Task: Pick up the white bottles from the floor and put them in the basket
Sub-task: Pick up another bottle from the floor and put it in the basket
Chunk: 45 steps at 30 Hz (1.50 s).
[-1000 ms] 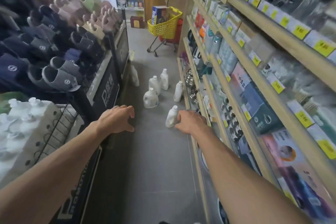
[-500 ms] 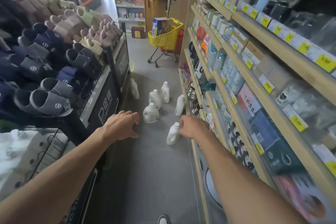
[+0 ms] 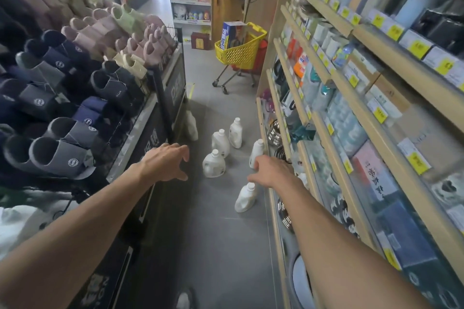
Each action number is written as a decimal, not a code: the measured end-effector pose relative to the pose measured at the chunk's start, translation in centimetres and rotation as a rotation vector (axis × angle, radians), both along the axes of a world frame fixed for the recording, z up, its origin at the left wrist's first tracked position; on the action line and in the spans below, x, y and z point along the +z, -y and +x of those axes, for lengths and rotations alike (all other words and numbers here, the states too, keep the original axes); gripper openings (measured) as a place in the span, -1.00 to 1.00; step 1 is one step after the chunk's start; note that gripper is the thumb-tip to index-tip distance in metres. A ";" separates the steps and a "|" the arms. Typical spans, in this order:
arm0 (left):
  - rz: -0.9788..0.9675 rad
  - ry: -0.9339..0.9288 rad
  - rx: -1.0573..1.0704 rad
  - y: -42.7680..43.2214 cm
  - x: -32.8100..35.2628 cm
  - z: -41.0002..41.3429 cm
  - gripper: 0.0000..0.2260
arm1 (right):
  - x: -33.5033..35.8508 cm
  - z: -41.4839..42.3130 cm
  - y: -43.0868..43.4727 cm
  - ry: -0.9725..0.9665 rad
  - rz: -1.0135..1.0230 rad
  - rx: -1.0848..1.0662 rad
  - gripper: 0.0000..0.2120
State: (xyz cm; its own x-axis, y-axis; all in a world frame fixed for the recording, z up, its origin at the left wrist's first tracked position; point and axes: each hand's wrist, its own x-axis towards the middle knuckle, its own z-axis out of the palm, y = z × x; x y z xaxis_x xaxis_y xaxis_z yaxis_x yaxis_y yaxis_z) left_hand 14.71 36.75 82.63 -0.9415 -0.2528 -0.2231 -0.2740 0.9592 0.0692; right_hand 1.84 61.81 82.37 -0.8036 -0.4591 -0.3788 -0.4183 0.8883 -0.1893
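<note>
Down the shop aisle, on the grey floor, six white bottles stand upright, all nearer the camera than the yellow basket, a wheeled cart at the aisle's far end. Their labels are too blurred to read. The closest bottle stands apart from the rest, farthest from the basket, just below the right hand. That hand is stretched forward, fingers loosely spread, holding nothing. The left hand is open wide too, palm down and empty. A blue box with unreadable print stands in the basket. Left of the basket is a rack of slippers with round logos; right of it, shelves carry yellow price tags, illegible.
</note>
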 end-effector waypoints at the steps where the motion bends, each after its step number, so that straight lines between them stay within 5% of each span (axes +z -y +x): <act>1: 0.002 0.004 0.002 0.9 -0.1 -0.6 -0.49 | -0.1 -0.6 0.8 0.005 0.000 -0.004 -0.57; 12: 0.022 0.034 -0.021 12.6 -1.7 -6.1 -0.49 | 1.0 -7.0 10.7 -0.014 -0.003 -0.081 -0.63; 20: 0.032 0.064 -0.047 18.8 -2.5 -12.0 -0.50 | 0.5 -12.5 15.0 -0.006 0.029 -0.117 -0.46; 36: 0.068 0.046 -0.015 24.7 -3.7 -31.8 -0.52 | -1.2 -32.1 23.1 0.077 0.065 -0.112 -0.62; 45: 0.081 0.054 -0.011 28.5 -4.1 -40.9 -0.51 | -2.6 -41.1 28.6 0.073 0.056 -0.058 -0.54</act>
State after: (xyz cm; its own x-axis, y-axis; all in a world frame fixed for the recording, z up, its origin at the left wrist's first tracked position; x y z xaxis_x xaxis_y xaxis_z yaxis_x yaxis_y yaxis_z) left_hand -26.21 8.22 78.54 -0.9302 -0.2217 -0.2925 -0.2690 0.9540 0.1322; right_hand -39.27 33.18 79.79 -0.7975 -0.3891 -0.4610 -0.3530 0.9207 -0.1666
